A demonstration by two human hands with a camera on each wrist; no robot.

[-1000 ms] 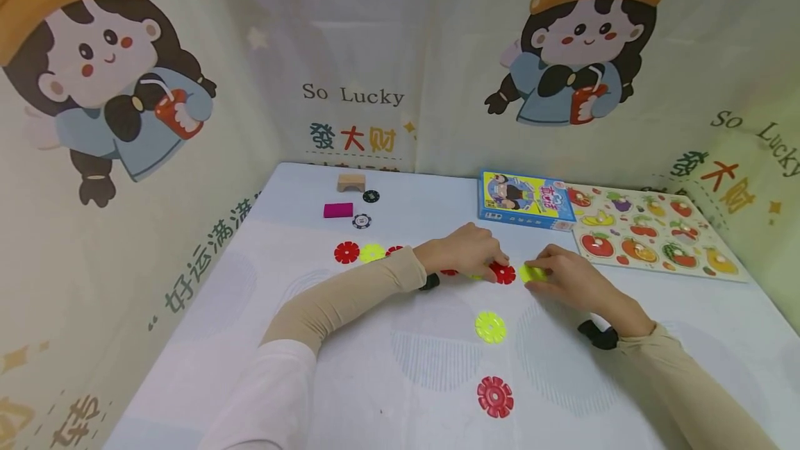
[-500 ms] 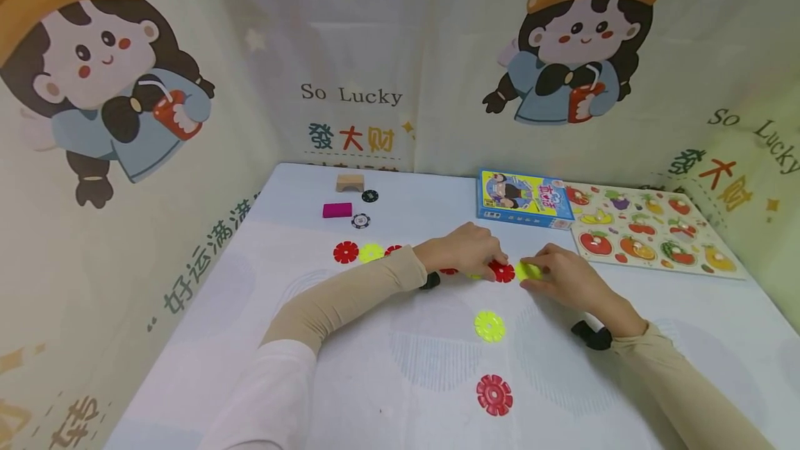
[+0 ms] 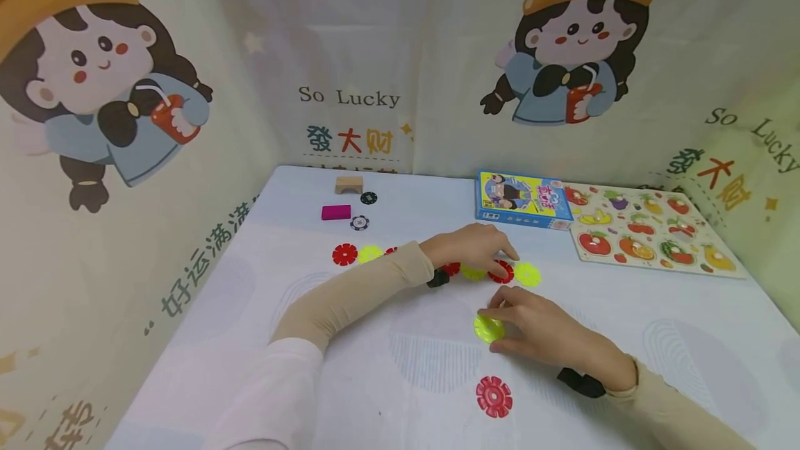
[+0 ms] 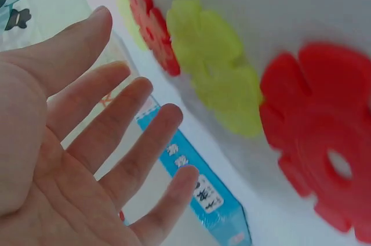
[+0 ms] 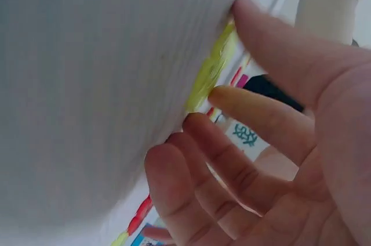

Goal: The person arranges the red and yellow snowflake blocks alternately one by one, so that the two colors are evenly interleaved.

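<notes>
My right hand [image 3: 544, 325] pinches a yellow notched interlocking disc [image 3: 489, 329] by its edges between thumb and fingers; in the right wrist view this yellow disc [image 5: 211, 72] lies nearly edge-on, flat against the table. My left hand [image 3: 475, 247] hovers over the right end of a row of red and yellow discs. Its fingers are loosely spread in the left wrist view, holding nothing. Beneath its fingertips is a red disc [image 3: 502, 272], with a yellow disc [image 3: 528, 274] beside it at the row's end. The left forearm hides the row's middle. Nearer me lies another red disc [image 3: 494, 396].
A blue card box [image 3: 523, 200] and a fruit puzzle board [image 3: 653, 231] stand at the back right. Toward the back left are a wooden arch block [image 3: 348, 185], a magenta block [image 3: 336, 212], a black chip [image 3: 369, 198] and a white-black chip [image 3: 359, 223]. Printed cloth walls surround the table.
My right hand has let go of the yellow disc at the row's right end and moved toward me onto the nearer yellow disc. My left hand has lifted slightly, its fingers looser.
</notes>
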